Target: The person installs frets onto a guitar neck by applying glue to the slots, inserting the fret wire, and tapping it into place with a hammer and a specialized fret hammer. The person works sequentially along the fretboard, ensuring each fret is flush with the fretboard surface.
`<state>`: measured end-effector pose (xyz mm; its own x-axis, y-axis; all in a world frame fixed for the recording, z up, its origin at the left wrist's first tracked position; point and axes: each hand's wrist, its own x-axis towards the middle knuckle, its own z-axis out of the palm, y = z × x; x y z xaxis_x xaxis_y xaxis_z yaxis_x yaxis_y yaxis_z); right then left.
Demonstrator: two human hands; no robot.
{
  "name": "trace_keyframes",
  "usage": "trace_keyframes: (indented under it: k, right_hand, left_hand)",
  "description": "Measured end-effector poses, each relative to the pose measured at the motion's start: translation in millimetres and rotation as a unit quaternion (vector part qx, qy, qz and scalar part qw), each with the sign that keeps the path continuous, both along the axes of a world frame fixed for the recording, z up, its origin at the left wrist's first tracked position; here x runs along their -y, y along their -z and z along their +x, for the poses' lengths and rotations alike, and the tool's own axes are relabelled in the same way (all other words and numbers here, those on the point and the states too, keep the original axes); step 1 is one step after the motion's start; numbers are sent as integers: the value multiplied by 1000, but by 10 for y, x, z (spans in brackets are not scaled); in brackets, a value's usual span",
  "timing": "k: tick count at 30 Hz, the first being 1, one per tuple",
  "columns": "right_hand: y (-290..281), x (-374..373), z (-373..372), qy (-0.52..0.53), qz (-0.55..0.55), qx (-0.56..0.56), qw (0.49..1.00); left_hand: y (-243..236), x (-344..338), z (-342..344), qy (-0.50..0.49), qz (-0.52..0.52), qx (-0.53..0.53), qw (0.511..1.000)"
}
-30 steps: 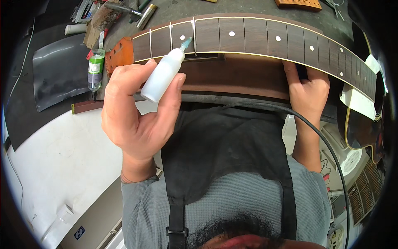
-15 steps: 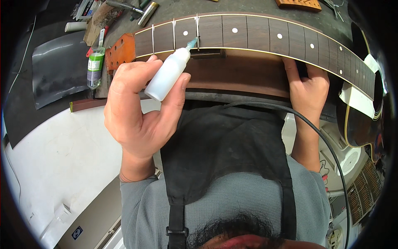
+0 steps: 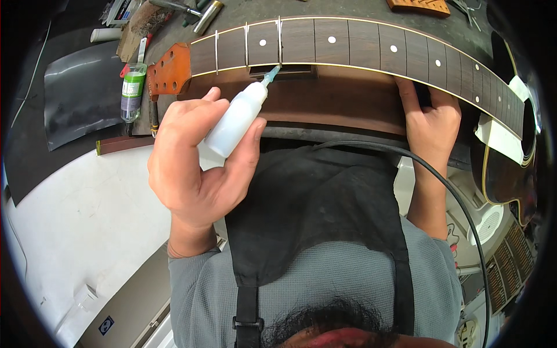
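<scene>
My left hand [image 3: 194, 156] grips a small white squeeze bottle [image 3: 237, 123] between thumb and fingers. Its teal tapered tip [image 3: 271, 75] points up and right, at the near edge of the fretboard beside the third pale fret wire [image 3: 279, 40]. The guitar neck [image 3: 362, 46] lies crosswise, its dark fretboard facing up with white dot inlays. Three fret wires near the headstock [image 3: 169, 68] stick out past the far edge; thin dark lines mark the other positions. My right hand [image 3: 432, 124] holds the neck from its near side, fingertips hidden beneath it.
A green-labelled bottle [image 3: 133, 93] stands beside the headstock. A hammer [image 3: 207, 18] and a brush [image 3: 148, 22] lie beyond the neck. White paper [image 3: 500, 139] covers part of the guitar body [image 3: 503, 180] at right. A black cable [image 3: 429, 165] curves past my right arm.
The bottle has moved slightly toward me with my left hand. Its tip has gone from on the fretboard, along the third fret wire, to the near edge. My right hand stays put.
</scene>
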<state>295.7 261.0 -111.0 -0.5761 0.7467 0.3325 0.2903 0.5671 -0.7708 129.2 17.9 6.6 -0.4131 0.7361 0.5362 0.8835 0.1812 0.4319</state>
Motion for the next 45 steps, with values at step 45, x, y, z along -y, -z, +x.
trace_keyframes:
  k: [45]
  right_hand:
    - [-692,510,272,-44,168,286,942]
  left_hand:
    - [-15,-146,-1930,141,252,420,861]
